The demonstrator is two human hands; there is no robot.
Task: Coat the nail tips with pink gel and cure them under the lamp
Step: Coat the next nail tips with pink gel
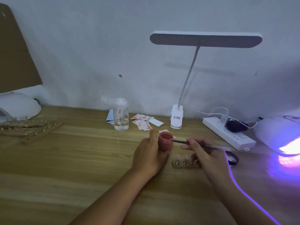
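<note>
Left hand [148, 153] fingers wrapped round the open pink gel jar [165, 142], held tilted just above the table [81, 159]. Right hand [205, 153] fingers pinched on the brush [201, 144] — its tip touches the jar's rim. Nail tip stand [185, 163] lies just below the jar, partly behind the right hand. Curing lamp [282, 135] far right — glowing violet.
</note>
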